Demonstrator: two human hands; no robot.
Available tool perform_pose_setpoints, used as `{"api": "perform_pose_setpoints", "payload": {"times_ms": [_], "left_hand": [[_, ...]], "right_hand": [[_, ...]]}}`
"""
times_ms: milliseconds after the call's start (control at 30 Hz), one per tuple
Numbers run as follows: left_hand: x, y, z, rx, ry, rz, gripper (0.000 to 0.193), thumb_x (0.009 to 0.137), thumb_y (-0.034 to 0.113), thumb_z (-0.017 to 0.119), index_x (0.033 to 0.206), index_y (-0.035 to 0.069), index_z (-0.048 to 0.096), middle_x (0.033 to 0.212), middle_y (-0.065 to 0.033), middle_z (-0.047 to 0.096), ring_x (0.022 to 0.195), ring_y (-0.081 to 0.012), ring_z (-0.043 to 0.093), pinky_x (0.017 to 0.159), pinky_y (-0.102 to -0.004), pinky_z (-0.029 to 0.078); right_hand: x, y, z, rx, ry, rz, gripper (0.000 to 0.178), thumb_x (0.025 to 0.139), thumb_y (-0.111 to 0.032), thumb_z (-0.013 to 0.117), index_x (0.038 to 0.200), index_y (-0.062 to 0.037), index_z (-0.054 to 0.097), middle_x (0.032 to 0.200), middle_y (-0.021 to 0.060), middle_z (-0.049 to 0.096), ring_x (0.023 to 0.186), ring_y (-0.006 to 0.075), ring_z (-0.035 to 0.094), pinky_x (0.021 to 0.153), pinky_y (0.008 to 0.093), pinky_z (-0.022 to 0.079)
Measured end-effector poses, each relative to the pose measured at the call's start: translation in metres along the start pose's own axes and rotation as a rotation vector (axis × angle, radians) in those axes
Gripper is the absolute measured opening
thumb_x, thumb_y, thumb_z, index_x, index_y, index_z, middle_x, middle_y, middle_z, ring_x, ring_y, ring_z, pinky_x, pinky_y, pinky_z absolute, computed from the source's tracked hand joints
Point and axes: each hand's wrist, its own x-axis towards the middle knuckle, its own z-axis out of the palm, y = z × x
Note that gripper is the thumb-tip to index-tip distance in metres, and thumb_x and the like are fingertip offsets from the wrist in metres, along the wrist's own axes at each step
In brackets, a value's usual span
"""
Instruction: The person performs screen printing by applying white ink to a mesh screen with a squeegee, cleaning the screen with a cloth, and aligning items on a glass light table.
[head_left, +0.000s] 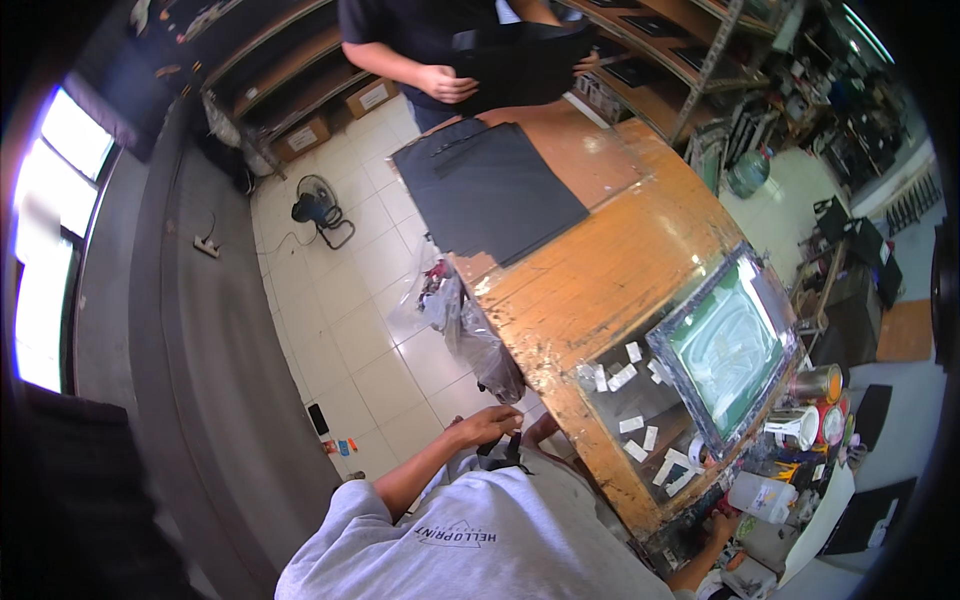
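My left hand (488,425) is at my waist beside the near edge of the worn orange wooden table (600,270), fingers curled over a small dark thing; what it grips is unclear. My right hand (722,524) reaches to the table's cluttered end by a white plastic bottle (762,496) and is largely hidden. Between my hands lies a glass plate (625,410) dotted with several white tape strips. Next to it sits a metal-framed printing screen (730,345) with green mesh.
Across the table another person holds a black sheet (525,62) above a stack of black sheets (490,185). Cans and cups (815,400) crowd the right end. Plastic bags (465,325) hang off the table's side. A floor fan (315,207) stands on the tiles.
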Motion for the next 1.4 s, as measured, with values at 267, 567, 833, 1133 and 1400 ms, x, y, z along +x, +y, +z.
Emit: {"api": "perform_pose_setpoints", "payload": {"times_ms": [267, 567, 833, 1133, 1400], "left_hand": [[-0.111, -0.198, -0.078, 0.072, 0.266, -0.077, 0.054, 0.099, 0.044, 0.057, 0.125, -0.003, 0.063, 0.112, -0.0182, 0.072, 0.11, -0.028, 0.067, 0.099, -0.0385, 0.05], [-0.18, -0.408, -0.09, -0.307, 0.713, -0.653, 0.04, 0.094, 0.033, 0.063, 0.105, -0.005, 0.07, 0.09, -0.0193, 0.072, 0.074, -0.0278, 0.068, 0.067, -0.0401, 0.053], [-0.202, -0.406, -0.102, -0.876, 1.0, -0.733, 0.035, 0.095, 0.032, 0.061, 0.103, -0.002, 0.065, 0.085, -0.0143, 0.068, 0.072, -0.0262, 0.065, 0.063, -0.039, 0.05], [-0.214, -0.403, -0.147, -1.054, 1.0, -0.669, 0.039, 0.097, 0.034, 0.058, 0.113, -0.001, 0.062, 0.097, -0.0154, 0.068, 0.083, -0.0263, 0.065, 0.07, -0.0398, 0.051], [-0.233, -0.379, -0.283, -1.01, 0.983, -0.668, 0.043, 0.099, 0.036, 0.055, 0.122, -0.001, 0.059, 0.107, -0.0164, 0.067, 0.093, -0.0264, 0.065, 0.075, -0.0405, 0.051]], "right_hand": [[-0.13, -0.142, 0.031, -0.45, 0.6, -0.185, 0.033, 0.089, -0.024, 0.067, 0.108, 0.0023, 0.07, 0.096, 0.0242, 0.073, 0.088, 0.0439, 0.069, 0.08, 0.0522, 0.052], [-0.269, -0.253, 0.269, 0.047, -0.22, -0.959, 0.035, 0.085, 0.005, 0.064, 0.118, -0.0012, 0.068, 0.102, 0.0118, 0.069, 0.095, 0.0226, 0.065, 0.084, 0.0341, 0.052], [-0.502, -0.351, 0.431, -0.07, -0.932, -1.43, 0.026, 0.088, -0.005, 0.063, 0.112, -0.0066, 0.073, 0.099, 0.0146, 0.072, 0.088, 0.0326, 0.07, 0.083, 0.0394, 0.055], [-0.604, -0.424, 0.532, -0.193, -1.37, -1.612, 0.025, 0.09, -0.015, 0.065, 0.112, -0.0038, 0.07, 0.103, 0.0145, 0.072, 0.097, 0.0338, 0.067, 0.088, 0.0456, 0.051], [-0.668, -0.486, 0.639, -0.219, -1.542, -1.585, 0.028, 0.089, -0.017, 0.065, 0.111, -0.0004, 0.07, 0.106, 0.0177, 0.071, 0.102, 0.0361, 0.066, 0.093, 0.0447, 0.051]]}}
